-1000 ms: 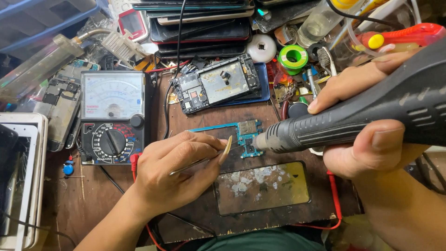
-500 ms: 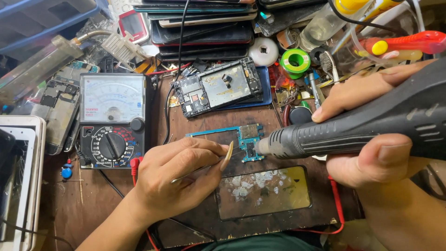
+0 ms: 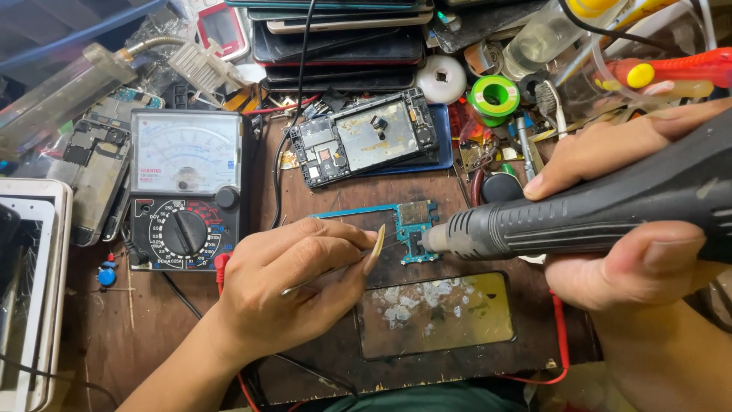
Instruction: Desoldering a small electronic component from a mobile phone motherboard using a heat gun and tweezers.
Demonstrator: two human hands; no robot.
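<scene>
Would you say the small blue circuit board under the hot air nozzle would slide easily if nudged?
Probably: the circuit board looks thin and light, lying loose on the mat. It seems stiff but fragile, studded with tiny parts. The left hand brings tweezers toward it, likely steadying it.

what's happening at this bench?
A person is working on a small blue circuit board on the mat. The right hand holds a hot-air gun, nozzle at the board's edge. The left hand holds tweezers towards the board. A multimeter sits left, an opened phone behind.
</scene>
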